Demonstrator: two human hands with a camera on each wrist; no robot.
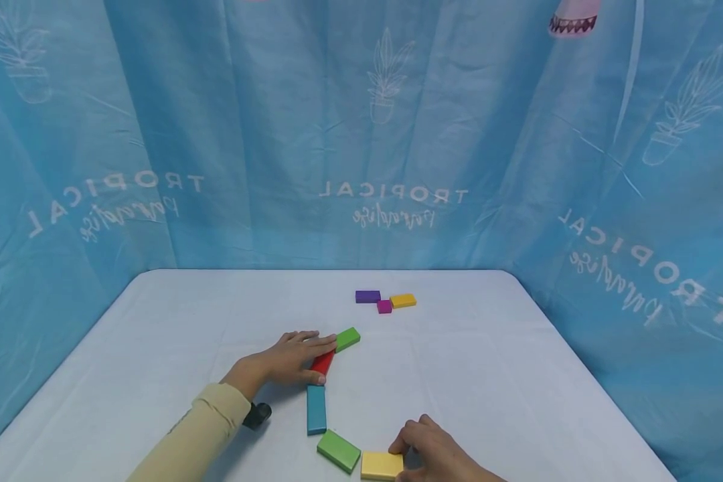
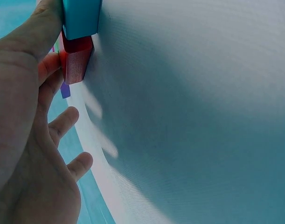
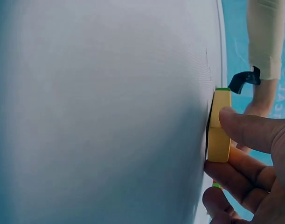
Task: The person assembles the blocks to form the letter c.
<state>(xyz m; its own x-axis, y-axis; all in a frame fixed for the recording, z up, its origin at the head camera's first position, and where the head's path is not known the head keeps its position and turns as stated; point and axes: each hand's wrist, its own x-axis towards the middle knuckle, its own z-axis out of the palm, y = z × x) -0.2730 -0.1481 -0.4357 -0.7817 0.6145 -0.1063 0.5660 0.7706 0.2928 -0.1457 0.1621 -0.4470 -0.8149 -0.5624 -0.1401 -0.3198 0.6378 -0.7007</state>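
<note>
A curved row of flat blocks runs along the table. My left hand point(image 1: 289, 358) holds the red block point(image 1: 322, 362), thumb at its near end and index finger by its far end; the other fingers are spread. Beyond it lies a green block point(image 1: 347, 339); on the near side is a blue block point(image 1: 316, 410), overlapped by the left thumb in the left wrist view. My right hand point(image 1: 436, 452) pinches a yellow block point(image 1: 381, 464), with the thumb on one long side in the right wrist view point(image 3: 219, 140). Another green block point(image 1: 339, 450) lies between the blue and yellow ones.
Farther back on the white table point(image 1: 488, 348) sit a purple block point(image 1: 367, 296), a small magenta block point(image 1: 384, 306) and an orange-yellow block point(image 1: 404, 300). A blue printed curtain point(image 1: 361, 147) encloses the back and sides. A black strap piece point(image 1: 257, 415) hangs at the left wrist.
</note>
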